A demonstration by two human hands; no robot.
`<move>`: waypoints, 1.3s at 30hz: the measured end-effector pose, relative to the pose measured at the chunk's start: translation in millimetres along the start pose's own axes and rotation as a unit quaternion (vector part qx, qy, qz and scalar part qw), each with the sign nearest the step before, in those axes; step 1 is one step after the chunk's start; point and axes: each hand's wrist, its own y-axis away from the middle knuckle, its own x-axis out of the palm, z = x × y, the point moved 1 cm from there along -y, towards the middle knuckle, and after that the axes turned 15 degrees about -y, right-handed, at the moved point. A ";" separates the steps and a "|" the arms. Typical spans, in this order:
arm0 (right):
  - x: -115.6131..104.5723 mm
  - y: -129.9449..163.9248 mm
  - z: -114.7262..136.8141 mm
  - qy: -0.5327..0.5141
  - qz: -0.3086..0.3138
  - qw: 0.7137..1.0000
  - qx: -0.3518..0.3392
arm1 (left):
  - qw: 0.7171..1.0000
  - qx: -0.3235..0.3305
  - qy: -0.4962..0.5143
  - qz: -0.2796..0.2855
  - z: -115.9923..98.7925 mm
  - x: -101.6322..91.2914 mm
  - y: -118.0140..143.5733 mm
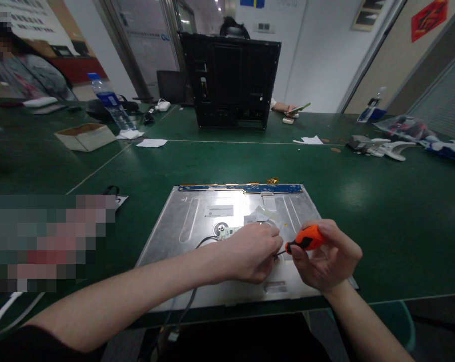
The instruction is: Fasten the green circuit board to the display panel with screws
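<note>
A flat metal display panel (163, 241) lies back side up on the table in front of me. My right hand (331, 261) is wrapped around the orange and black handle of a screwdriver (310, 238), its thin shaft pointing left and down over the panel. Close to the screwdriver's tip, my left hand (255, 254) is closed with fingers bent; what it pinches, if anything, is hidden. Partly behind that hand sits a small circuit board (229, 232) with dark cables (191, 299) running over the near edge. A long blue circuit strip (227, 189) lines the panel's far edge.
Across the green table (393, 201) stands a black monitor housing (233, 80), with a person's hand holding a phone (299, 108) beside it. To the left are an open box (86, 138) and a water bottle (112, 103). White and grey parts (381, 147) lie at right.
</note>
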 end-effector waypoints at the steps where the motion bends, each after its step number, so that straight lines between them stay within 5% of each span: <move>1: -0.2 0.7 -0.2 -0.007 0.002 1.000 0.002 | 1.000 0.000 0.001 0.000 0.1 0.1 -0.1; 39: -1.9 10.4 -1.1 -0.070 0.010 0.997 0.031 | 1.000 -0.006 0.014 0.007 1.0 3.9 -0.5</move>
